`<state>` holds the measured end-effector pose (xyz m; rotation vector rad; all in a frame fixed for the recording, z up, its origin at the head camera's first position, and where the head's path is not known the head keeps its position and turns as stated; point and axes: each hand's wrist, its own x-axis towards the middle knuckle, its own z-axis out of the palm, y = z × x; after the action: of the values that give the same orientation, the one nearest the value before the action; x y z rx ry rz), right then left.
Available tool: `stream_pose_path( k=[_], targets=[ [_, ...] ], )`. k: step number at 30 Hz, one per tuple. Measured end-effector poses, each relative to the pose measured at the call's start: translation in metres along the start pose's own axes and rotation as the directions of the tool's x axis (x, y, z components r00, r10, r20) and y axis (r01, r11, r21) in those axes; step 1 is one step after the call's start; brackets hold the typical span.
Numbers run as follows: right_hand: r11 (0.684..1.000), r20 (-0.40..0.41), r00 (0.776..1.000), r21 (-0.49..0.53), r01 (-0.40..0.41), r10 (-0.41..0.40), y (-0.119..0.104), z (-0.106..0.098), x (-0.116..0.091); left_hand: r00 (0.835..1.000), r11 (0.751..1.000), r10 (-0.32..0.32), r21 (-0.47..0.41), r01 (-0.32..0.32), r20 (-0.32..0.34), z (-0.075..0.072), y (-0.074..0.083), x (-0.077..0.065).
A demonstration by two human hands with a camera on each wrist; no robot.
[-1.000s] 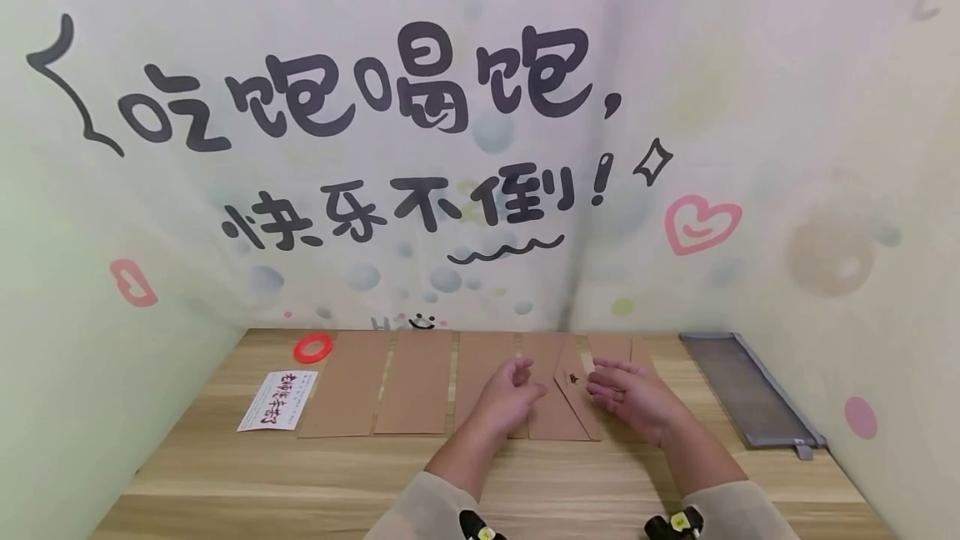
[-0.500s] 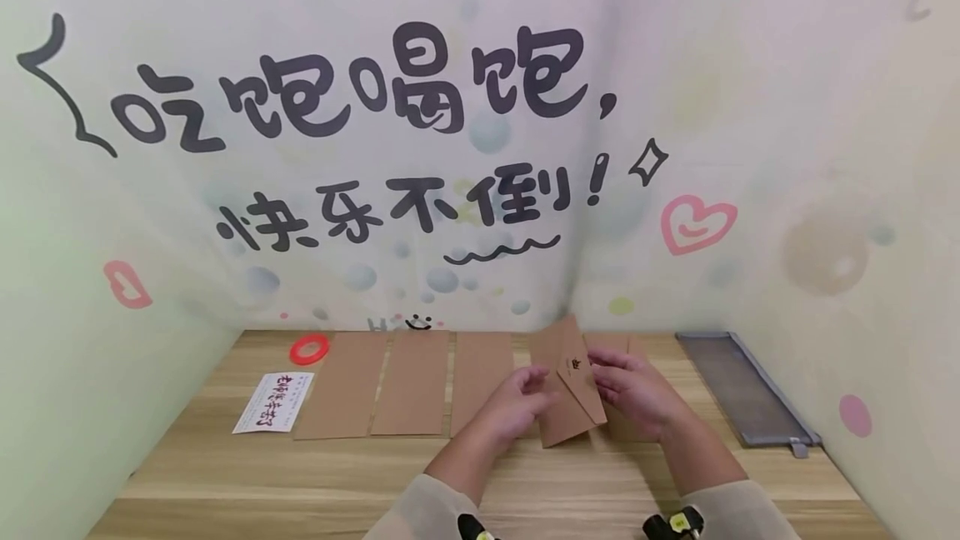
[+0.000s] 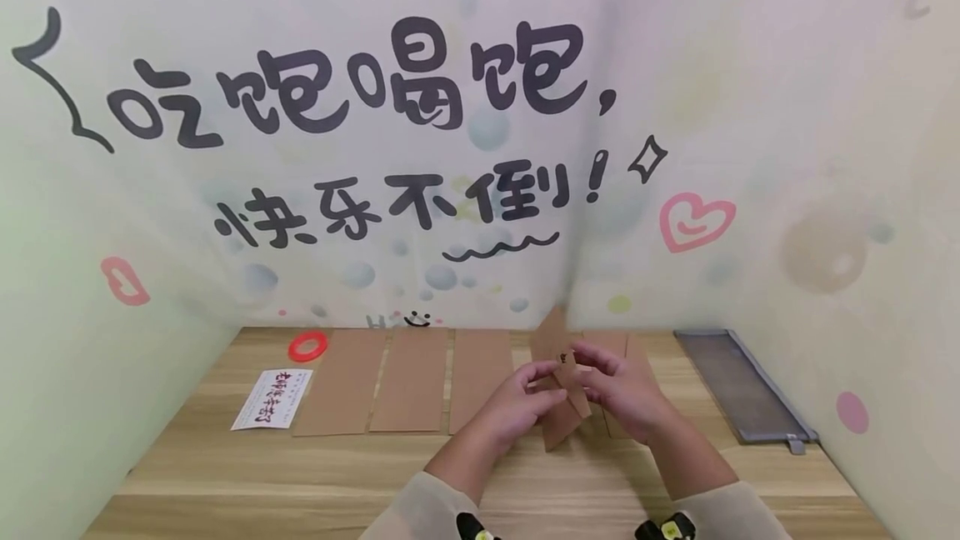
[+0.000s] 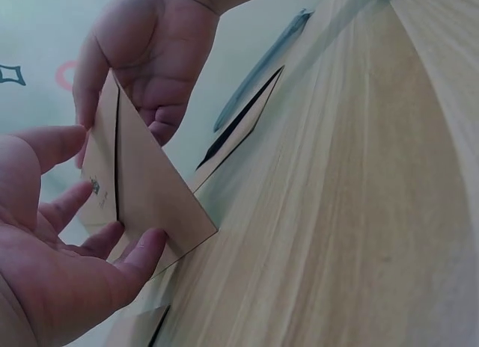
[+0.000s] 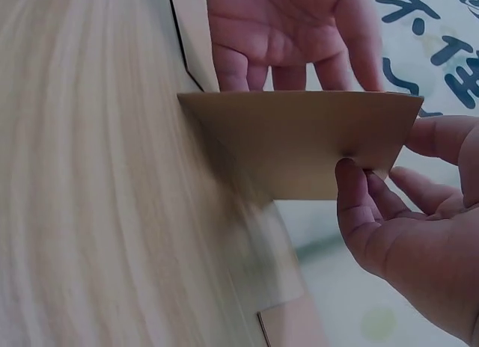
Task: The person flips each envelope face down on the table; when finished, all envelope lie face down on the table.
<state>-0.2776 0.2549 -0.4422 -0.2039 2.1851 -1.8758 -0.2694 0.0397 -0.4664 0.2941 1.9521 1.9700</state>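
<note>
Between my hands a brown paper envelope (image 3: 564, 425) stands tilted on the table, its pointed flap and small dark printed emblem facing the left. My right hand (image 3: 626, 394) pinches it near the upper edge; in the right wrist view the fingertips of that hand (image 5: 419, 205) press its plain back. My left hand (image 3: 517, 407) is on the flap side, with thumb and fingertips spread against the envelope's face (image 4: 161, 190) in the left wrist view. Another flapped envelope (image 3: 637, 352) lies partly hidden behind the right hand.
A row of flat brown envelopes (image 3: 408, 382) lies along the back of the wooden table (image 3: 300, 490). At the left are a red ring (image 3: 308, 347) and a white card with handwriting (image 3: 272, 400). A grey mesh pouch (image 3: 750, 390) lies at the right. A printed curtain closes the back.
The envelope was lying flat in the row a second ago. It has been lifted and turned upright, and both hands have closed in on it.
</note>
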Motion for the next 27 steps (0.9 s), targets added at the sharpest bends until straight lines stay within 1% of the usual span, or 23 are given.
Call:
stream_pose_path(
  k=[7,10,13,15,17,21,23,27],
  targets=[
    [1.000,0.028,1.000,0.009,0.005,-0.005,0.001,0.009,0.000,1.000,0.998,0.031,-0.046,-0.031,0.001,0.002,0.002,0.001],
    [1.000,0.026,1.000,0.026,-0.014,0.013,0.003,0.011,0.000,0.999,0.996,0.048,-0.073,-0.047,0.008,0.004,0.005,0.000],
    [0.999,0.047,0.999,0.041,-0.029,0.027,0.005,0.012,0.000,0.999,0.995,0.053,-0.091,-0.052,0.008,0.006,0.007,-0.002],
    [0.999,0.074,0.997,0.038,-0.038,0.035,0.006,0.012,0.000,0.998,0.993,0.056,-0.104,-0.055,0.006,0.007,0.009,-0.002],
    [0.999,0.109,0.993,0.028,-0.041,0.037,0.008,0.012,0.000,0.998,0.991,0.061,-0.116,-0.061,-0.005,0.007,0.009,-0.002],
    [0.999,0.151,0.988,0.011,-0.034,0.032,0.012,0.012,0.000,0.996,0.986,0.076,-0.148,-0.081,-0.041,0.007,0.009,0.000],
    [0.999,0.153,0.988,0.007,-0.031,0.029,0.014,0.012,0.001,0.995,0.983,0.079,-0.164,-0.087,-0.054,0.006,0.009,0.001],
    [0.999,0.142,0.989,-0.009,-0.044,0.045,0.018,0.011,0.003,0.995,0.977,0.083,-0.192,-0.092,-0.056,0.002,0.007,0.003]
  ],
)
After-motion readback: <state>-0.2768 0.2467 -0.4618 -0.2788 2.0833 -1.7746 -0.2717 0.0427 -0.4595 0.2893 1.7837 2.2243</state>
